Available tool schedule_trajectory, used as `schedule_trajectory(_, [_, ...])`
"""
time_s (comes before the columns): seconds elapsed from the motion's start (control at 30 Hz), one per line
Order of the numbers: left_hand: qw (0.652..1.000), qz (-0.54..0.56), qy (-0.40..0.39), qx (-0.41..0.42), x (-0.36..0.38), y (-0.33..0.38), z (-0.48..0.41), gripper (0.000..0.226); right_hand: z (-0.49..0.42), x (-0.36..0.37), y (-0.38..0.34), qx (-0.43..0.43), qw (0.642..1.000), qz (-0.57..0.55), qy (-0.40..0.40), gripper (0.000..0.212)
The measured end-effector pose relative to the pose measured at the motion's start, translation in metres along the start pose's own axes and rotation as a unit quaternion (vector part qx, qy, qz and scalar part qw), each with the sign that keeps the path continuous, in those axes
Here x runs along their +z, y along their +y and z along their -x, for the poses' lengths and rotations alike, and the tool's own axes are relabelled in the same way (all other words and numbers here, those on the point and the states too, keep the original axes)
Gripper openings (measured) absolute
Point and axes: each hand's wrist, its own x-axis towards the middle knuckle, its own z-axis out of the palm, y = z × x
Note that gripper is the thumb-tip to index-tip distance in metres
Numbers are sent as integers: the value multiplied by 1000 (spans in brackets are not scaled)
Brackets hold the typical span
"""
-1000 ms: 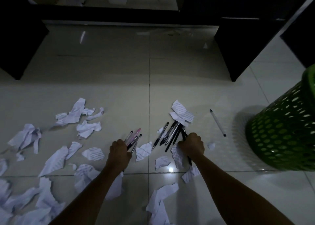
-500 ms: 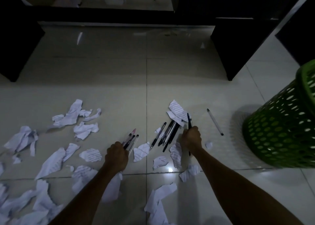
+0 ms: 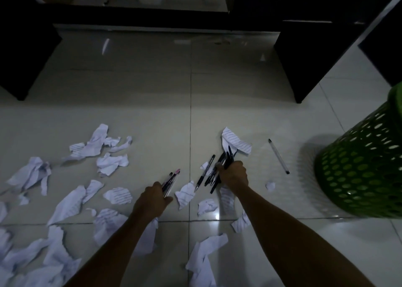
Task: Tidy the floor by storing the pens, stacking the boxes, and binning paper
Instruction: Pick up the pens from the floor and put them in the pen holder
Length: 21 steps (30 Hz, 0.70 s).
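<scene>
My left hand (image 3: 152, 200) is closed around a small bunch of pens (image 3: 170, 181), one of them pink, pointing up and to the right. My right hand (image 3: 235, 175) grips a bundle of dark pens (image 3: 226, 159) just above the tiled floor. One black pen (image 3: 204, 173) lies on the floor beside that bundle. A clear pen with a black cap (image 3: 278, 156) lies alone further right. Torn lined paper scraps (image 3: 112, 163) are scattered over the floor, mostly to the left and below my arms.
A green perforated bin (image 3: 367, 169) stands at the right edge. Dark furniture legs (image 3: 304, 69) flank the tiled floor (image 3: 152, 91) at the back left and back right. A crumpled scrap (image 3: 233, 142) lies right behind the right hand.
My right hand has moved up over the loose dark pens and closed on several of them, where before it held only one. The left hand keeps its bunch.
</scene>
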Motion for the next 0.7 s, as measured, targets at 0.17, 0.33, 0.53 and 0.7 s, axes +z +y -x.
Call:
schedule_trajectory(0.17, [1000, 25, 4, 10, -1, 2, 0, 35, 1, 5, -2, -21, 1000, 13, 4, 51])
schedule_trajectory(0.33, [998, 49, 24, -7, 0, 8, 2, 31, 6, 4, 0, -30, 999, 22, -2, 44])
schedule_trajectory(0.53, [995, 70, 72, 10, -4, 34, 0, 30, 11, 4, 7, -27, 999, -19, -3, 41])
schedule_trajectory(0.7, [990, 82, 90, 71, 3, 65, 1, 15, 19, 7, 7, -32, 999, 19, -13, 38])
